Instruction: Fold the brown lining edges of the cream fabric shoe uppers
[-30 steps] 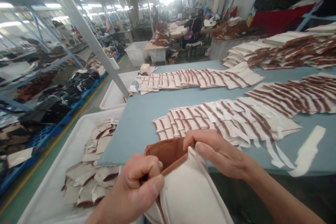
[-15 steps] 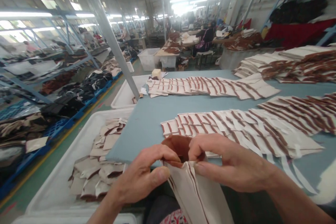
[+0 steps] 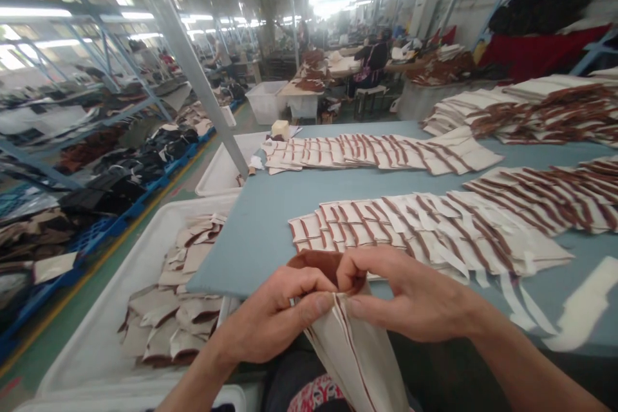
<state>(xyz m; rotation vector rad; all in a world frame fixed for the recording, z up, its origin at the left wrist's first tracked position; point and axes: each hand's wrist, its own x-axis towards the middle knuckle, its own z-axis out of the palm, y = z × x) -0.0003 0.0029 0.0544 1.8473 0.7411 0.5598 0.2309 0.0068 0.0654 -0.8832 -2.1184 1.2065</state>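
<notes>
Between my hands hangs a cream fabric tube (image 3: 363, 360) with a brown inner side and a dark seam running down its front. My left hand (image 3: 284, 312) pinches the top rim just left of the seam, thumb outside and fingers over the edge. On the other side of the seam, my right hand (image 3: 396, 293) grips the same rim between thumb and curled fingers. The tips of both hands almost meet. The brown lining (image 3: 322, 261) shows in the opening behind them. The tube's lower end runs out of view over my lap.
On the blue table (image 3: 261, 219) lie overlapping rows of cream and brown pieces (image 3: 357, 225), with white strips (image 3: 454, 254) at the right. Left of the table, a white bin (image 3: 91, 328) holds more pieces. A metal pole (image 3: 193, 64) rises near the table corner. A person (image 3: 374, 61) sits farther back.
My left hand has moved right along the rim, its thumb now close to the seam beside my right hand. The view has shifted slightly. Both hands keep hold of the tube.
</notes>
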